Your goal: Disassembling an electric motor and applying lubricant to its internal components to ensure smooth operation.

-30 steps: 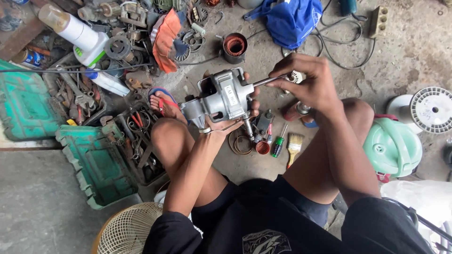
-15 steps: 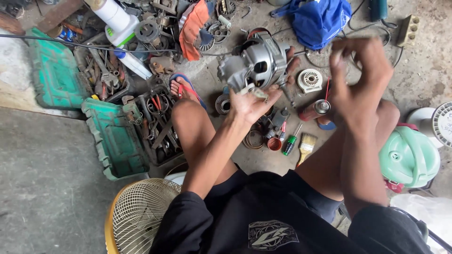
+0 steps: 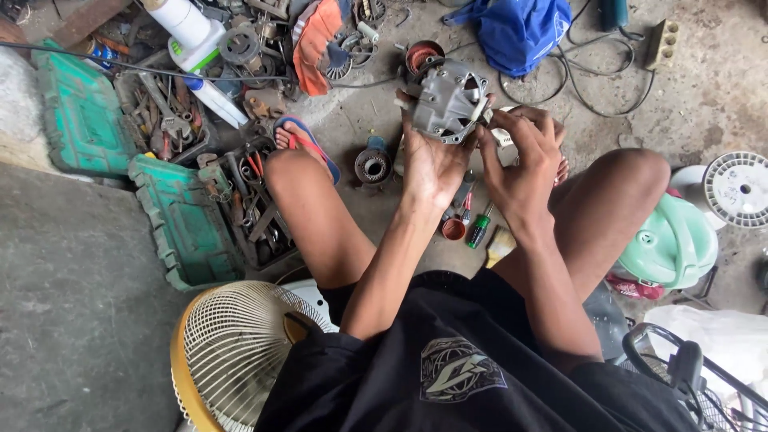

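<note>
We're sat low on a bare concrete floor [image 3: 72,304], grey & stained, knees up. Our left hand [image 3: 432,164] cups the grey metal motor housing [image 3: 448,100] from below, fingers wrapped round its near side, held up in the air between the knees. Our right hand [image 3: 524,156] sits at the housing's right edge, fingertips pinched on a small pale part there; can't tell exactly what it is. On the floor under the hands: green-handled screwdriver [image 3: 478,230], small red cap [image 3: 454,230], round wound rotor [image 3: 373,166]. Left: open green toolbox [image 3: 188,224] w/ tools spilling out. Near bottom: yellow-rimmed fan guard [image 3: 232,352]. Right: mint-green fan base [image 3: 672,244]. Top: blue bag [image 3: 520,32] & loose black cables [image 3: 576,84].
</note>
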